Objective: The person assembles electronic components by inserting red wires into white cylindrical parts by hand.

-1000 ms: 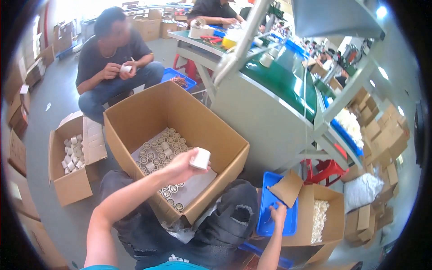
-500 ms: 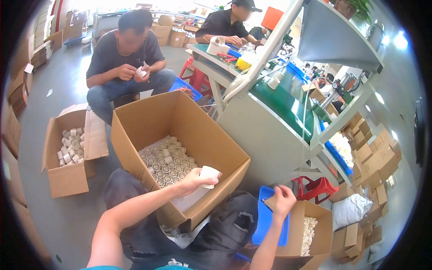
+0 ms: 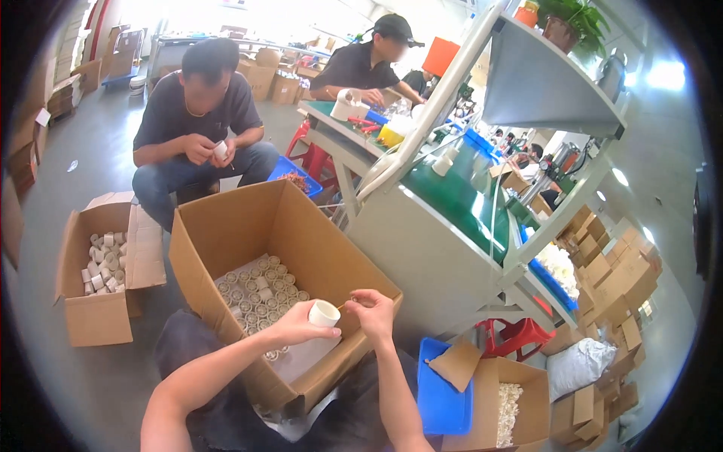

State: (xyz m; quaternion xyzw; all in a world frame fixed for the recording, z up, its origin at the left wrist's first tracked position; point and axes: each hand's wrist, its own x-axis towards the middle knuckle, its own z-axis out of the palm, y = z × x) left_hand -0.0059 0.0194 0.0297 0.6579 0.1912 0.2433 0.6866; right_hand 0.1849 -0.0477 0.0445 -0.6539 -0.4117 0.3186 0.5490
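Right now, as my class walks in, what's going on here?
The person's left hand holds a white cylindrical part, open end up, over a large cardboard box with round parts packed inside. The right hand is raised beside it; whatever its fingertips may hold is too small to tell. Across the box, a co-worker handles a smaller white part with both hands. A smaller open box of white pieces stands at the left.

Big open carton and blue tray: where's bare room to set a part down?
Carton: bare liner sheet between the packed round parts and near-right wall, beneath the left hand in view. Tray: bare below the cardboard piece. Crowded: the carton's far and left floor.
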